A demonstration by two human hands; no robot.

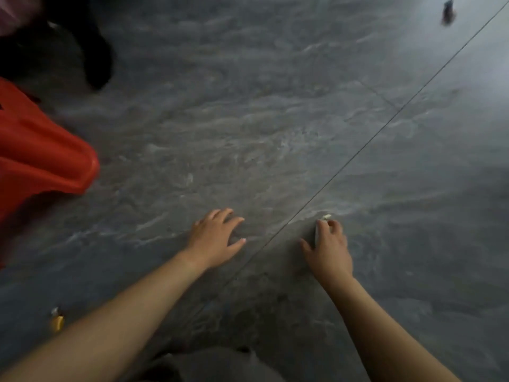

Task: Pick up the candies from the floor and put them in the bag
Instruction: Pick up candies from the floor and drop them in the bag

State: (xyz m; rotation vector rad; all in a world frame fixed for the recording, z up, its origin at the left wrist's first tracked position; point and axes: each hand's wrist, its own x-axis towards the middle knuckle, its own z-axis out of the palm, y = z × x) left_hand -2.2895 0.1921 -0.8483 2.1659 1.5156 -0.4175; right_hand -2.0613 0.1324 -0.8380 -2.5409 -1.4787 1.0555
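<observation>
My right hand [329, 245] reaches low over the grey floor, its fingers curled round a pale wrapped candy [326, 216] whose end sticks out past the fingertips. My left hand [216, 237] hovers just over the floor to the left, fingers spread and relaxed, holding nothing. A yellow wrapped candy [57, 321] lies on the floor at the lower left, beside my left forearm. Far away at the upper right lies a small dark candy [448, 12]. No bag shows plainly in this view.
A red plastic object [41, 158] stands at the left edge. Something black [93, 59] and a bit of pink fabric [16, 12] sit at the upper left. A tile joint [385, 125] runs diagonally across the floor between my hands.
</observation>
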